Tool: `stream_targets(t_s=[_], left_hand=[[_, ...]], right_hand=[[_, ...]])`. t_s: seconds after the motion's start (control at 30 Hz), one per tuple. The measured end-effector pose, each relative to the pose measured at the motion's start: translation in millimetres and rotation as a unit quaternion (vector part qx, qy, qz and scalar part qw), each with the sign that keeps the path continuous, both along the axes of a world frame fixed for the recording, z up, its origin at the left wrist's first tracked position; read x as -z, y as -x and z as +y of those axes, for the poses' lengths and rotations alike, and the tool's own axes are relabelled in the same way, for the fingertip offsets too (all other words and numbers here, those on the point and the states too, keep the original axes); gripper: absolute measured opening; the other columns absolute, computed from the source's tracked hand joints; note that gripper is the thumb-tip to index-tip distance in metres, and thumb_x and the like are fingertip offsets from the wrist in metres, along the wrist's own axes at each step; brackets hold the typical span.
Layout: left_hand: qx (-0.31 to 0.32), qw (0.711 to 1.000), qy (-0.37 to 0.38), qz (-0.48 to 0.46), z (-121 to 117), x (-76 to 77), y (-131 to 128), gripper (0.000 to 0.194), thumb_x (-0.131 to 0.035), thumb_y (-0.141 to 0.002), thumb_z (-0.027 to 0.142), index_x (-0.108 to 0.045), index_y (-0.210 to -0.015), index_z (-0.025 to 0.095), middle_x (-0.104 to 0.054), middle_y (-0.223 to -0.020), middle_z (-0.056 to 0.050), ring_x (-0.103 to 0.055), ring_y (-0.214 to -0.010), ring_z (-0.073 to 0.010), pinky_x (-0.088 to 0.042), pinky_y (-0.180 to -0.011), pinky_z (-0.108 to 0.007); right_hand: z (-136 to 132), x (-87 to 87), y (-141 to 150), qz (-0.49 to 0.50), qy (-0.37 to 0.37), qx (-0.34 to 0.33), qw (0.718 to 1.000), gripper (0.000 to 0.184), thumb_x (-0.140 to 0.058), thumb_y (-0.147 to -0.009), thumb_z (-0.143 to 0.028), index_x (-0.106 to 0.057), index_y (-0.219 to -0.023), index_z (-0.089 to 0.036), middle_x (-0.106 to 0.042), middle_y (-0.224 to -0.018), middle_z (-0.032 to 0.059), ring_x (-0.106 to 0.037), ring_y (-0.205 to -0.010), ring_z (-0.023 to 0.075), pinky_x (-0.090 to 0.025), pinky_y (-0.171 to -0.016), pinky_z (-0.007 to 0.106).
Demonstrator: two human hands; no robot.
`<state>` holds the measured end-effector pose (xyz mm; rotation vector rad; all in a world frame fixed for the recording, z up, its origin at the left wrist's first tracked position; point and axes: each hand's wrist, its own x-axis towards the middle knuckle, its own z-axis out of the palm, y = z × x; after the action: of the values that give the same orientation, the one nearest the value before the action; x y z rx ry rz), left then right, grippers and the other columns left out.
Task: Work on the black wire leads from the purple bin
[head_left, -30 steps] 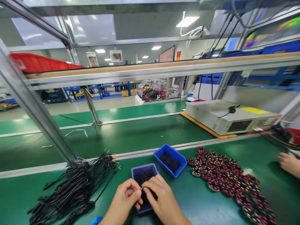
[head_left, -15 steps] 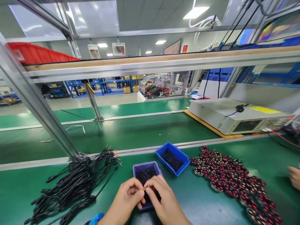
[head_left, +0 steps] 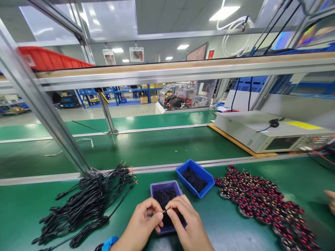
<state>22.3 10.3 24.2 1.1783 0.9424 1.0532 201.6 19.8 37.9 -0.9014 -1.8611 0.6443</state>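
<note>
Above the purple bin point(head_left: 167, 230), our left hand point(head_left: 145, 218) pinches a yellow wire point(head_left: 163, 211). Our right hand point(head_left: 187, 217) pinches a dark piece point(head_left: 169, 208).

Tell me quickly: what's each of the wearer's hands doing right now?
Left hand: closed, pinching a thin yellow wire.
Right hand: closed, pinching a small dark piece, too small to identify.

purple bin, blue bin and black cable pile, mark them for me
Purple bin point(head_left: 164, 184): head view, on the far rim.
Blue bin point(head_left: 207, 187): head view, on the near right wall.
Black cable pile point(head_left: 83, 208): head view, on its middle coils.
</note>
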Motion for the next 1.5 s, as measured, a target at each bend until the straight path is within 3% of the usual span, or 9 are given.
stream_targets(t_s=[0.7, 0.93, 1.07, 1.23, 1.5], left_hand=[[0.0, 1.0, 0.001, 0.005, 1.0, 3.0, 1.8, 0.035, -0.075, -0.082, 0.047, -0.06, -0.079, 0.016, -0.059, -0.07, -0.001, -0.058, -0.065, -0.0141, -0.048, -0.06, -0.023], [-0.026, 0.999, 0.034, -0.028, 0.7, 7.2, -4.3, 0.041, -0.079, -0.076, 0.052, -0.06, -0.077, 0.016, -0.061, -0.06, -0.001, -0.057, -0.055, -0.0126, -0.047, -0.055, -0.022], [-0.04, 0.998, 0.039, -0.041, -1.3, 4.3, -8.0, 0.044, -0.079, -0.074, 0.055, -0.06, -0.073, 0.015, -0.061, -0.056, -0.001, -0.054, -0.05, -0.0114, -0.044, -0.05, -0.021], [-0.019, 0.999, 0.044, -0.024, -2.1, -5.6, -6.5, 0.044, -0.08, -0.073, 0.055, -0.062, -0.073, 0.015, -0.06, -0.057, -0.001, -0.053, -0.052, -0.0119, -0.044, -0.051, -0.021], [0.002, 1.0, 0.017, 0.013, -3.2, -14.4, -4.0, 0.04, -0.076, -0.077, 0.053, -0.062, -0.074, 0.015, -0.058, -0.062, 0.0, -0.054, -0.058, -0.0126, -0.045, -0.055, -0.022]], right_hand=[[-0.9, 0.9, -2.3, -0.027, -0.023, -0.001, 0.999, 0.018, -0.046, -0.099, -0.014, -0.058, -0.09, -0.024, -0.065, -0.084, 0.0025, -0.059, -0.081, 0.0214, -0.047, -0.076, 0.032], [1.0, 13.4, 1.1, -0.006, -0.044, 0.004, 0.999, 0.015, -0.057, -0.097, -0.02, -0.071, -0.094, -0.024, -0.07, -0.081, 0.0034, -0.062, -0.078, 0.0217, -0.048, -0.072, 0.033], [2.6, 15.2, 4.6, 0.08, 0.058, 0.01, 0.995, 0.018, -0.06, -0.095, -0.031, -0.075, -0.089, -0.024, -0.07, -0.077, 0.0037, -0.063, -0.074, 0.0214, -0.049, -0.07, 0.031], [1.3, 5.9, 3.0, 0.155, 0.219, -0.037, 0.963, 0.028, -0.064, -0.092, -0.045, -0.076, -0.086, -0.021, -0.069, -0.081, 0.0051, -0.062, -0.074, 0.0206, -0.05, -0.068, 0.027], [2.5, -0.1, 1.0, 0.101, 0.228, -0.06, 0.966, 0.033, -0.063, -0.09, -0.051, -0.08, -0.082, -0.024, -0.069, -0.075, 0.0044, -0.059, -0.075, 0.0217, -0.045, -0.069, 0.03]])
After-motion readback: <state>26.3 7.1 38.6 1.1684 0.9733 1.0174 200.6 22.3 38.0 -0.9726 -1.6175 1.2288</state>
